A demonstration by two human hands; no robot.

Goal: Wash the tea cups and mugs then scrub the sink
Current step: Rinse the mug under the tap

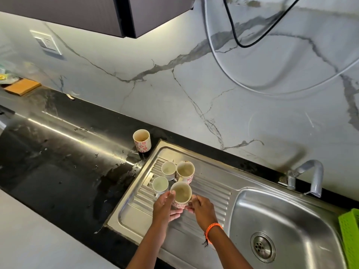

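A white mug with red flower prints is above the ribbed steel drainboard, held between both hands. My left hand curls round its left side and base; my right hand, with an orange wristband, grips its right side. Behind it stand two small plain white cups and another flowered mug. One more flowered mug stands on the black counter by the drainboard's far corner. The sink bowl lies to the right.
A grey tap arches over the bowl's back edge. A green plastic basket sits at the right edge. The black counter to the left is wet with puddles. Cables hang on the marble wall; a cardboard piece lies far left.
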